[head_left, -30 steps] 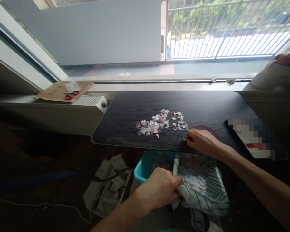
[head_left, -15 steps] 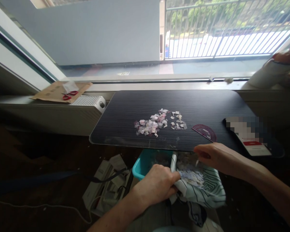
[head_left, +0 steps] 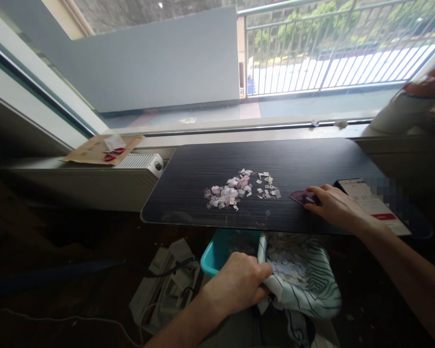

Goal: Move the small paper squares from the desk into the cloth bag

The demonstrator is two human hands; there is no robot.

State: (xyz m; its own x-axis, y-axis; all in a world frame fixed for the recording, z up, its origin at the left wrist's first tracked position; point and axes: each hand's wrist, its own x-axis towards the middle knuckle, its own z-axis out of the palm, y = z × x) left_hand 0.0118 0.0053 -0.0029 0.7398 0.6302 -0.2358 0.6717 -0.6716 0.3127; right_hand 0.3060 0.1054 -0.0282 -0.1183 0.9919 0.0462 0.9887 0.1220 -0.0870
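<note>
Two hands, head view. Left hand point(head_left: 239, 275): fingers clamped on the striped cloth point(head_left: 324, 285), below the bench's point(head_left: 203, 157) near edge, likely keeping its mouth open there. Right hand point(head_left: 324, 200): over the purple protractor point(head_left: 299, 195), toward near right corner; can't tell if fingers grip. Paper scraps point(head_left: 228, 193) mid-bench, two groups, probably kept apart deliberately.
</note>
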